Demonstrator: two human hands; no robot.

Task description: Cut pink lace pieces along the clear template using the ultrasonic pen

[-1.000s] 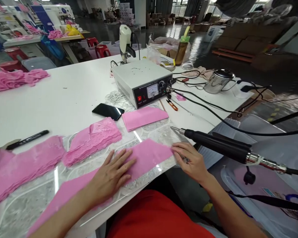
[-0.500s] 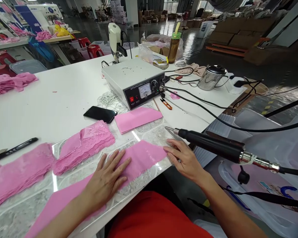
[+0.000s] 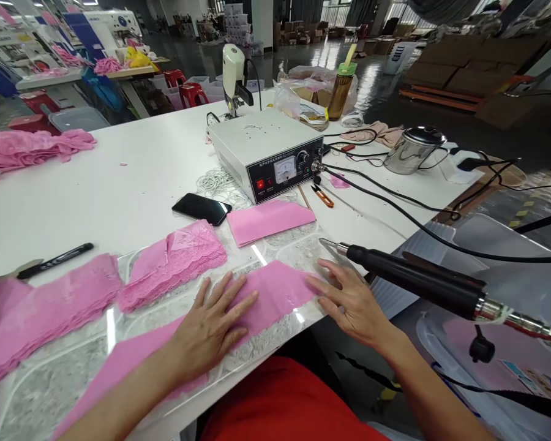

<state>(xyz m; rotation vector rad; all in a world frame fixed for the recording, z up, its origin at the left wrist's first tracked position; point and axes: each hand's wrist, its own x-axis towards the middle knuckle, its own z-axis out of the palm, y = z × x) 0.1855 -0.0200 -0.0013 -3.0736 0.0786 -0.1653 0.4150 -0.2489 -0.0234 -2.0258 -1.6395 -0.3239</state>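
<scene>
A long pink fabric piece [image 3: 280, 285] lies along the table's near edge on a clear, marble-patterned mat [image 3: 50, 383]. My left hand [image 3: 213, 327] rests flat on its middle, fingers spread. At the fabric's right end is my right hand [image 3: 356, 303], fingers apart, with the index fingertip at the narrow tip and nothing gripped. Just behind and to the right of that hand is a black pen-shaped tool [image 3: 413, 272] with a pointed metal tip and a cable, which neither hand holds. A flat pink fabric stack [image 3: 270, 220] lies beyond the piece.
Lace-edged pink stacks [image 3: 177, 263] lie left, near a marker [image 3: 57, 260] and phone [image 3: 202, 209]. Behind are a control box [image 3: 266, 153], orange thread snips [image 3: 322, 196], a bottle [image 3: 342, 92] and a glass jug [image 3: 416, 150]. Black cables cross the right side; plastic bins [image 3: 487, 349] stand below.
The view has swung a little left, so the scene sits further right. My right hand's fingers have spread slightly at the fabric's tip. My left hand stays flat on the fabric.
</scene>
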